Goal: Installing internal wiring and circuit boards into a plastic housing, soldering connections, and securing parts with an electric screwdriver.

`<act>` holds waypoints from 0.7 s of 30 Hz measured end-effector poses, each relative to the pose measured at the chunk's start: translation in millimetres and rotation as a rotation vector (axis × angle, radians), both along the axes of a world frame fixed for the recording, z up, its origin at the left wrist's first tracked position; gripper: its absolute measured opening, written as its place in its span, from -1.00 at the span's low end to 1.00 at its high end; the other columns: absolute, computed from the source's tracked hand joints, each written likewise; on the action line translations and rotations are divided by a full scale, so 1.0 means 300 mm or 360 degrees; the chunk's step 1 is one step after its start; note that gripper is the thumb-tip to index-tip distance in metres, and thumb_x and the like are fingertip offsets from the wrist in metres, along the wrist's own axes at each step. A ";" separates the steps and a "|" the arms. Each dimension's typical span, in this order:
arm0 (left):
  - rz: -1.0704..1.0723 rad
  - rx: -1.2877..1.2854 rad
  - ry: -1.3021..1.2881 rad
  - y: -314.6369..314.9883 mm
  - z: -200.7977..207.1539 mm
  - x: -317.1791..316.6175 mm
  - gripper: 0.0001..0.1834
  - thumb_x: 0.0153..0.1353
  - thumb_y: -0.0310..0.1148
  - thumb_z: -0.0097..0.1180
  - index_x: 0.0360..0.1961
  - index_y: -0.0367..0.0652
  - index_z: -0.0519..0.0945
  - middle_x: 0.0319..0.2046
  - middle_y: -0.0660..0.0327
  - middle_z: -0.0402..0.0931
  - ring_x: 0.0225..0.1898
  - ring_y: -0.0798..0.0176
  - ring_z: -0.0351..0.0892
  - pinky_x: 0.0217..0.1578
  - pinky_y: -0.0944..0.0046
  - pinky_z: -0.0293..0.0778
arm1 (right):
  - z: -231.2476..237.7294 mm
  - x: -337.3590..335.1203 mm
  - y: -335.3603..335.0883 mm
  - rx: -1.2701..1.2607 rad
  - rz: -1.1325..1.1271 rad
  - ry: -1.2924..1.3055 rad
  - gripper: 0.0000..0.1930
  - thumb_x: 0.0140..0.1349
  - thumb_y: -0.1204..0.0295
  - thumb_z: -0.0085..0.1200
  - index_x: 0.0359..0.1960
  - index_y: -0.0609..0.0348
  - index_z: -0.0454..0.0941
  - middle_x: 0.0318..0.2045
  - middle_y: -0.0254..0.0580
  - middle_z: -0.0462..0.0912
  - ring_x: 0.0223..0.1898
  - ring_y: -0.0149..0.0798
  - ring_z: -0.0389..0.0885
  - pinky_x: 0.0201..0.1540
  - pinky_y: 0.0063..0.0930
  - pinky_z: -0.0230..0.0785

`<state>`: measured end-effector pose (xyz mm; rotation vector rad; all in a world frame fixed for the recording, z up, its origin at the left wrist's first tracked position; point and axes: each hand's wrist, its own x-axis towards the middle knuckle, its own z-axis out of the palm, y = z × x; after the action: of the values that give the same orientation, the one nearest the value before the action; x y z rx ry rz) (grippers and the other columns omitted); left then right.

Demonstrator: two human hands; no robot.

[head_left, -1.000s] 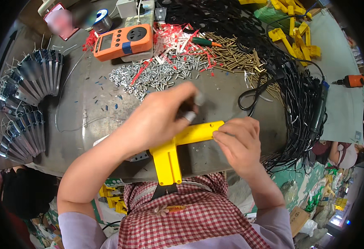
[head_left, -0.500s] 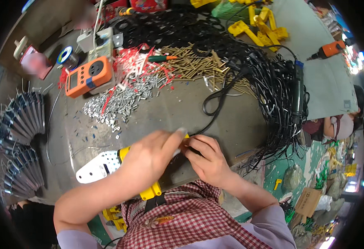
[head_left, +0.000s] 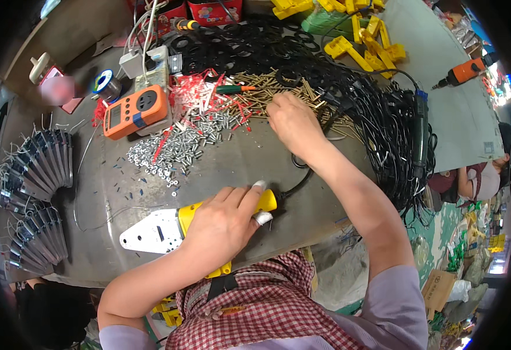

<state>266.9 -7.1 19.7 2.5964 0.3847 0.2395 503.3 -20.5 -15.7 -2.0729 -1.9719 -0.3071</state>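
Note:
My left hand (head_left: 223, 219) is wrapped over the yellow handle (head_left: 267, 201) of a tool that lies near the front edge of the bench; its thumb and a fingertip have white coverings. From the handle's left end sticks a flat, white, tapering metal plate (head_left: 150, 231) with holes. A black cord leaves the right end. My right hand (head_left: 293, 125) reaches to the far side, its bent fingers closed at a pile of long brass-coloured screws (head_left: 261, 87). Whatever its fingertips hold is hidden.
Silver screws and nuts (head_left: 165, 154) are heaped beside an orange meter (head_left: 136, 111). Black cords (head_left: 378, 128) bundle at right, with an orange power screwdriver (head_left: 465, 71) beyond. Yellow handle parts (head_left: 378, 44) lie far right, finned metal pieces (head_left: 39, 169) at left, and a solder spool (head_left: 107, 84) behind.
My right hand has left the handle's cord end and moved away from me to the brass-coloured screws. My left hand stays on the tool, and the handle's right end now shows.

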 end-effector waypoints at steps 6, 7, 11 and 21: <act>0.0308 -0.1116 -0.0397 0.065 -0.039 -0.034 -0.61 0.16 -0.62 -0.10 0.05 -0.22 0.32 -0.12 0.09 0.49 -0.16 0.18 0.51 -0.14 0.22 0.45 | 0.034 0.042 -0.032 -0.0113 -0.0169 0.0169 -0.83 -0.03 0.58 0.06 -0.34 0.22 0.48 -0.38 -0.05 0.53 -0.28 0.01 0.56 -0.20 -0.22 0.43; 0.0409 -0.1659 -0.0516 0.077 -0.037 -0.033 -0.61 0.17 -0.64 -0.17 0.05 -0.20 0.28 -0.10 0.13 0.47 -0.15 0.24 0.48 -0.14 0.24 0.44 | 0.049 0.040 -0.019 -0.0113 -0.0154 0.0170 -0.83 -0.03 0.58 0.06 -0.34 0.22 0.48 -0.38 -0.05 0.53 -0.28 0.01 0.56 -0.20 -0.22 0.43; 0.0613 -0.2124 -0.0689 0.113 -0.016 -0.019 -0.60 0.18 -0.63 -0.27 0.07 -0.20 0.21 -0.05 0.13 0.38 -0.15 0.29 0.45 -0.17 0.30 0.41 | 0.026 0.046 0.053 0.0121 0.0009 0.0752 -0.90 0.02 0.53 0.08 -0.41 0.27 0.47 -0.43 -0.02 0.55 -0.34 0.04 0.57 -0.25 -0.17 0.43; -0.0120 0.0797 -0.0833 0.203 0.085 0.110 -0.67 -0.19 -0.49 0.10 -0.27 -0.20 0.48 -0.21 0.13 0.44 -0.15 0.10 0.49 -0.14 0.14 0.46 | 0.170 -0.040 -0.056 -0.0494 -0.0005 0.2213 -0.81 0.04 0.49 0.11 -0.31 0.33 0.57 -0.50 -0.34 0.60 -0.50 -0.48 0.50 -0.43 -0.59 0.35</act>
<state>300.0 53.9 45.1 2.8656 0.0343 1.0780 491.2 -37.4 35.3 -1.5655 -1.1078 1.1773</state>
